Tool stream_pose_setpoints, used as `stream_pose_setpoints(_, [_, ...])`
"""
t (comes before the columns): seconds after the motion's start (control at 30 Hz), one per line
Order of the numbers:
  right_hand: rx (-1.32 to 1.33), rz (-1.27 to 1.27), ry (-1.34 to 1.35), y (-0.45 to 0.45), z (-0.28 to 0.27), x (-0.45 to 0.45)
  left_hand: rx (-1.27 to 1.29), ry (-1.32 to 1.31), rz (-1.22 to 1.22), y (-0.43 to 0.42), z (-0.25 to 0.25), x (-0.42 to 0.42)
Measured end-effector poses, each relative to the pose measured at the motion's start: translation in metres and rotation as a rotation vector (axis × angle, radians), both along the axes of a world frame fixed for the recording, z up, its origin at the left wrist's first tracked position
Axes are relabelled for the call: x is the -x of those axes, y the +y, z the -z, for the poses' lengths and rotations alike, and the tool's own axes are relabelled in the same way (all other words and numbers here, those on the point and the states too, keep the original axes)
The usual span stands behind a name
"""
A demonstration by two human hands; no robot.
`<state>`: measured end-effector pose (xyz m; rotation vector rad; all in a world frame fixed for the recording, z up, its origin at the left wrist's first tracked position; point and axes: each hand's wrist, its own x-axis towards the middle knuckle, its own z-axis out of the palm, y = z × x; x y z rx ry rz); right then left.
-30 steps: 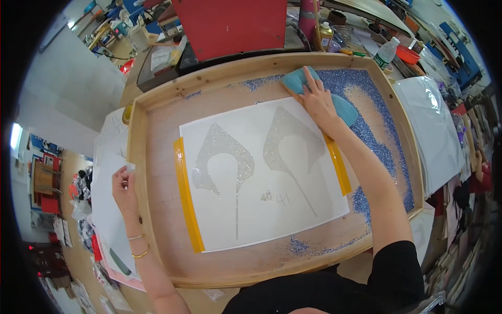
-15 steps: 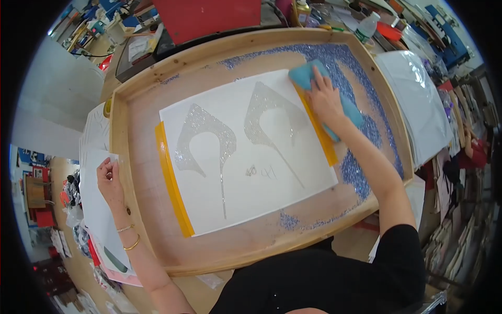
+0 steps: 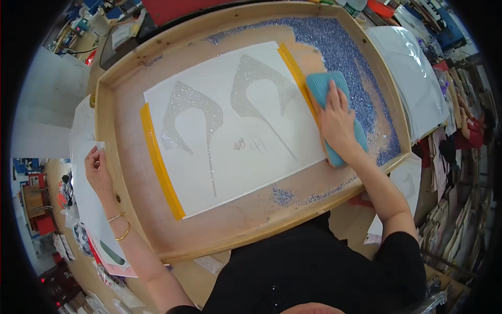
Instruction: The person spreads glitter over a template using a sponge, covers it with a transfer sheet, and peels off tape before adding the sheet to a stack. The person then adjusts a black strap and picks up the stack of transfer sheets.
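My right hand (image 3: pixel 338 121) presses on a blue-green ribbed pad (image 3: pixel 320 82), fingers laid along it. The pad lies beside the right strip of yellow tape (image 3: pixel 296 69), among blue glittery grains (image 3: pixel 358 68) in a wooden tray (image 3: pixel 107 131). A white sheet (image 3: pixel 196 167) bearing two sparkling curved shapes lies in the tray, with another yellow tape strip (image 3: pixel 158 162) on its left edge. Outside the tray's left wall, my left hand (image 3: pixel 98 170) has its fingers curled at a small translucent piece of film or paper (image 3: pixel 95 145).
A red block (image 3: pixel 180 8) stands behind the tray. Clear plastic-covered sheets (image 3: pixel 410 78) lie to its right, with a bottle and a red bowl (image 3: pixel 380 8) behind. Papers lie at the left. Another person in red (image 3: pixel 473 131) is at the far right.
My right hand has moved the pad toward me along the right tape, and the grains have shifted right. The tray appears higher and further left in view. My left hand stays by its wall.
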<state>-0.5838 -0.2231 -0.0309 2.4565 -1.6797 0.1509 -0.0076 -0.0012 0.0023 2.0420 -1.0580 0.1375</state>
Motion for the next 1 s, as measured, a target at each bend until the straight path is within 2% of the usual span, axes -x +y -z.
stream_pose_setpoints(0.17, [0.146, 0.001, 0.15, -0.032, 0.014, 0.07, 0.16, 0.023, -0.012, 0.004, -0.011, 0.007])
stream_pose_setpoints(0.27, [0.118, 0.023, 0.076, -0.045, 0.002, 0.084, 0.198, 0.154, -0.069, 0.014, -0.021, -0.011])
stream_pose_setpoints(0.37, [0.119, -0.208, -0.149, -0.048, -0.004, 0.063, 0.386, 0.386, -0.042, 0.031, -0.071, 0.012])
stream_pose_setpoints(0.4, [0.065, -0.3, -0.224, -0.047, -0.005, 0.048, 0.323, 0.4, -0.044, 0.041, -0.088, 0.015])
stream_pose_setpoints(0.53, [-0.125, -0.691, -0.516, 0.004, -0.015, -0.039, 0.497, 0.671, 0.123, 0.053, -0.119, 0.082])
stream_pose_setpoints(0.67, [-0.403, -1.041, -0.692, 0.078, -0.034, -0.126, 0.25, 0.739, 0.11, 0.064, -0.113, 0.17])
stream_pose_setpoints(0.73, [-0.614, -1.135, -0.689, 0.114, -0.061, -0.155, 0.232, 0.841, 0.239, 0.068, -0.104, 0.205])
stream_pose_setpoints(0.8, [-0.951, -1.144, -0.835, 0.139, -0.071, -0.182, 0.255, 0.902, 0.288, 0.065, -0.092, 0.231])
stream_pose_setpoints(0.9, [-1.284, -0.936, -0.999, 0.163, -0.088, -0.204, 0.29, 0.972, 0.308, 0.067, -0.084, 0.248])
stream_pose_setpoints(1.0, [-1.371, -0.781, -1.047, 0.168, -0.095, -0.212, 0.354, 1.026, 0.296, 0.074, -0.084, 0.246])
